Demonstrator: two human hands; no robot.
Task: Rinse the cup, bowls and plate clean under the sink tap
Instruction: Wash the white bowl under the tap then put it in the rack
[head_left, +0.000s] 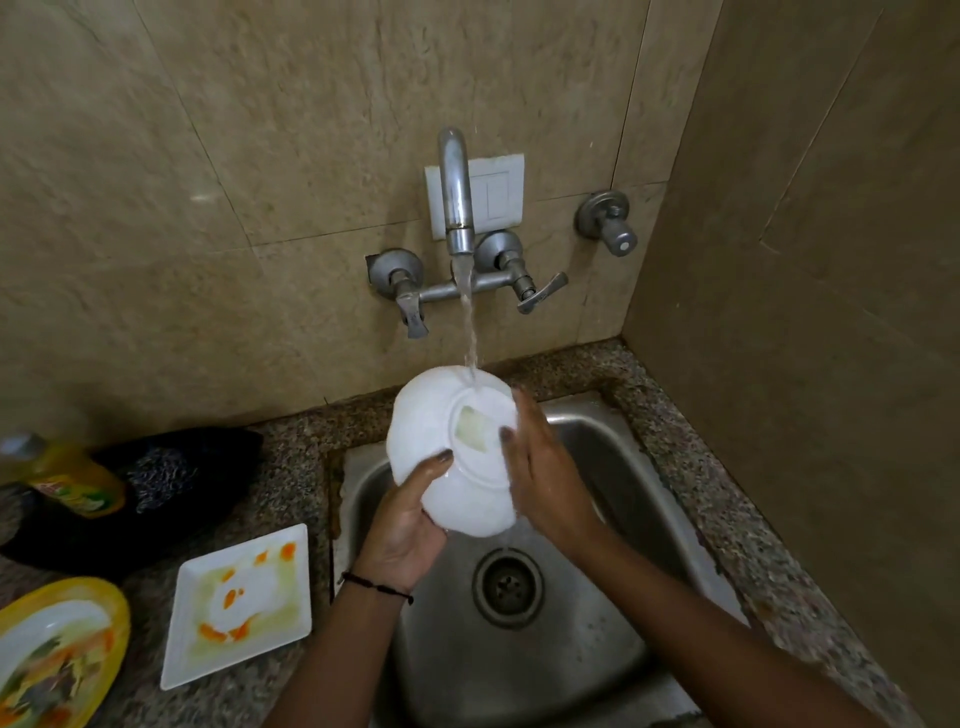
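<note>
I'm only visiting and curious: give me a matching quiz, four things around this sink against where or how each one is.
Things:
1. round white bowl
2. square white plate
3. yellow soap bottle
4. chrome wall tap

States:
A. pouring water
B. orange-stained, on the speckled stone counter
C. far left, beside a dark cloth
D. bottom-up over the steel sink, held by left hand and right hand

Pairs: 1-D, 2-B, 3-C, 4-A
</note>
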